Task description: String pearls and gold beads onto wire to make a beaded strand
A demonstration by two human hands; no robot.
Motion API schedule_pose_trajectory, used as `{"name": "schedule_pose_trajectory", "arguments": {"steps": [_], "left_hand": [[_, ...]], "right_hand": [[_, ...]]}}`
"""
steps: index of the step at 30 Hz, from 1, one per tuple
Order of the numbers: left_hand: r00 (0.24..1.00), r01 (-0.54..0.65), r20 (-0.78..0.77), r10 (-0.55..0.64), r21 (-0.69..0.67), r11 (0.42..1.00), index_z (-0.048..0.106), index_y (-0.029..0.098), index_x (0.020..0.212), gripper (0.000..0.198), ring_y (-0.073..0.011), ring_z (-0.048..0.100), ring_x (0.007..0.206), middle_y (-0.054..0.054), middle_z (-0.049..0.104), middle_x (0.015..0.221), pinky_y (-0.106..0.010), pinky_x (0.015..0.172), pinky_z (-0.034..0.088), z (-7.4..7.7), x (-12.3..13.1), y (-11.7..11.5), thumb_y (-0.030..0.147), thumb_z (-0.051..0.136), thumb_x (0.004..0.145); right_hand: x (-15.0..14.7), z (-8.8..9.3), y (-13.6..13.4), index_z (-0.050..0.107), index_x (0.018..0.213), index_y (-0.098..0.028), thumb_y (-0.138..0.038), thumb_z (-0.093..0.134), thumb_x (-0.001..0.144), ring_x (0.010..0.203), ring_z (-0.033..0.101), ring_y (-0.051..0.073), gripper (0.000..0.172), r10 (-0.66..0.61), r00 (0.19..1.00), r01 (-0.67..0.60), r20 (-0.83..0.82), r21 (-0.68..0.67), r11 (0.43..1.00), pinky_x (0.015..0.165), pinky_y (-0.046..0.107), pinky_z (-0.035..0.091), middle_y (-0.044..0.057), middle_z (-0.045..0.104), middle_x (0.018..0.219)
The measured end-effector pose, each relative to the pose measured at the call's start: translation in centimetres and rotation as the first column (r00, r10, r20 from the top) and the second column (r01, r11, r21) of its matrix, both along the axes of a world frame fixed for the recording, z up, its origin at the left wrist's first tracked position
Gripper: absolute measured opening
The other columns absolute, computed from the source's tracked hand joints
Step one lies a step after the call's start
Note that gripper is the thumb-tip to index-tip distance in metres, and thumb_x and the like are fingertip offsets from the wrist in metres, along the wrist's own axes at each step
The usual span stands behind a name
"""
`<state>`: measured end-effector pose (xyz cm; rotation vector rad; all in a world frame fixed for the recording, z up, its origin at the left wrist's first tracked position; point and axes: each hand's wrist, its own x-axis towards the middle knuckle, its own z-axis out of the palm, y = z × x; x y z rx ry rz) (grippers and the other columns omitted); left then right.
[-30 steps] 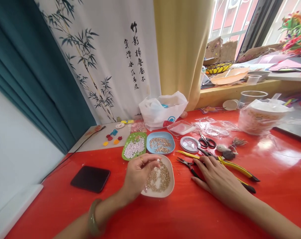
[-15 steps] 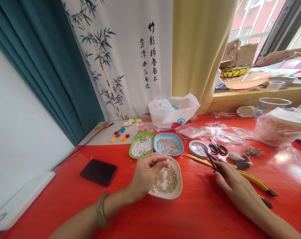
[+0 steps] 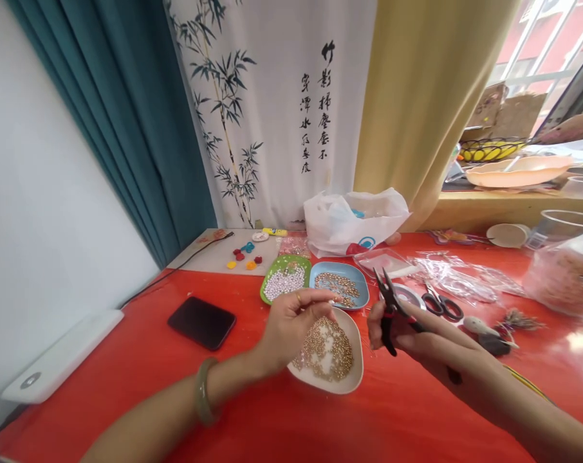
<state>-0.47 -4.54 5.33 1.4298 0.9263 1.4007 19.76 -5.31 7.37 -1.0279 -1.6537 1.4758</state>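
Note:
My left hand (image 3: 291, 328) is over the left edge of a white dish (image 3: 356, 379) of small gold beads. Its thumb and forefinger are pinched on a tiny whitish thing that I cannot make out. Black pliers (image 3: 390, 305) with slightly parted jaws point up in my right hand (image 3: 412, 334), whose fingers wrap round the handles, right of the dish. Behind the dish lie a green tray (image 3: 266, 283) of pale pearl beads and a blue tray (image 3: 363, 292) of gold beads. The spool (image 3: 410, 294) is partly hidden behind the pliers and right hand.
A black phone (image 3: 202, 321) lies at the left on the red table (image 3: 253, 418). Scissors (image 3: 443, 305), clear plastic packets (image 3: 460, 280) and a wrapped tub (image 3: 564, 276) are at the right. A white plastic bag (image 3: 334, 225) stands at the back.
My right hand has lifted the pliers off the table area and turned them upright, closer to the dish. My left hand keeps its pinch. The view has shifted, moving the scene rightward.

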Motion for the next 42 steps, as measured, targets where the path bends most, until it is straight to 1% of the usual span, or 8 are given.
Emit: {"name": "schedule_pose_trajectory", "arguments": {"steps": [3,5,9,13,22,30,36,42], "left_hand": [[0.999,0.022,0.037,-0.022,-0.01,1.0,0.067,0.017,0.079,0.014,-0.0091,0.055,0.056,0.0,0.062,0.06,-0.022,0.056,0.047,0.4,-0.2,0.1,0.026,0.061,0.071],[0.998,0.039,0.052,-0.037,-0.024,0.999,0.067,0.017,0.08,0.013,-0.0086,0.054,0.055,0.0,0.061,0.059,-0.022,0.056,0.047,0.5,-0.2,0.2,0.025,0.06,0.072],[0.997,0.056,0.048,-0.054,-0.039,0.998,0.067,0.018,0.08,0.012,-0.0095,0.055,0.058,0.001,0.061,0.059,-0.023,0.059,0.047,0.3,-0.1,0.2,0.023,0.06,0.072],[0.997,0.075,0.035,-0.074,-0.022,0.997,0.068,0.019,0.08,0.012,-0.0101,0.055,0.059,0.0,0.06,0.059,-0.024,0.06,0.047,0.1,0.0,0.2,0.023,0.06,0.072],[0.994,0.103,0.035,-0.102,-0.043,0.994,0.069,0.019,0.079,0.015,-0.0109,0.055,0.06,-0.001,0.062,0.061,-0.023,0.057,0.046,-0.2,0.2,0.3,0.027,0.062,0.07],[0.993,0.116,0.028,-0.116,-0.017,0.993,0.069,0.02,0.08,0.012,-0.0099,0.055,0.063,0.0,0.06,0.062,-0.024,0.065,0.045,-0.6,0.1,0.3,0.022,0.061,0.072],[0.995,0.073,-0.08,-0.065,0.107,0.992,0.068,0.018,0.086,0.016,-0.0114,0.055,0.065,-0.002,0.059,0.065,-0.026,0.065,0.046,-1.0,0.0,0.3,0.022,0.058,0.075],[0.986,0.033,-0.168,0.004,0.214,0.976,0.067,0.019,0.089,0.018,-0.0107,0.054,0.064,-0.002,0.059,0.068,-0.025,0.061,0.046,-1.1,-0.1,0.1,0.024,0.055,0.077]], "right_hand": [[-1.5,0.2,-0.2,0.055,0.079,-0.02,-0.03,0.046,0.075,0.073,0.048,0.018,0.013,0.064,0.998,-0.064,0.001,-0.02,0.998,0.067,0.031,0.039,0.003,0.053,0.074],[-2.1,-0.3,-0.4,0.054,0.072,-0.019,-0.036,0.043,0.08,0.063,0.044,0.015,0.021,0.088,0.996,-0.087,0.025,-0.016,0.996,0.06,0.029,0.036,0.002,0.049,0.065],[-2.3,-1.0,-1.0,0.053,0.075,-0.017,-0.043,0.041,0.082,0.05,0.036,0.01,0.029,0.18,0.984,-0.18,-0.001,-0.057,0.982,0.052,0.026,0.029,-0.002,0.042,0.053],[-2.0,-1.1,-1.2,0.054,0.074,-0.016,-0.043,0.043,0.082,0.047,0.032,0.009,0.031,0.215,0.975,-0.221,-0.061,-0.112,0.969,0.048,0.025,0.024,-0.003,0.039,0.052],[-1.9,-1.5,-1.0,0.048,0.064,-0.016,-0.042,0.041,0.084,0.047,0.03,0.008,0.033,0.235,0.968,-0.246,-0.084,-0.157,0.956,0.049,0.025,0.022,-0.004,0.038,0.05],[-1.6,-1.7,-1.0,0.051,0.071,-0.015,-0.04,0.041,0.084,0.047,0.028,0.008,0.03,0.223,0.973,-0.228,-0.052,-0.142,0.963,0.05,0.025,0.022,-0.005,0.036,0.049],[-1.9,-1.8,-0.9,0.044,0.061,-0.017,-0.04,0.042,0.084,0.048,0.03,0.008,0.033,0.21,0.977,-0.215,-0.044,-0.14,0.967,0.05,0.025,0.024,-0.005,0.036,0.05],[-1.9,-1.9,-1.0,0.047,0.065,-0.016,-0.042,0.043,0.083,0.047,0.03,0.008,0.032,0.196,0.98,-0.199,-0.03,-0.131,0.971,0.047,0.024,0.022,-0.005,0.036,0.051]]}}
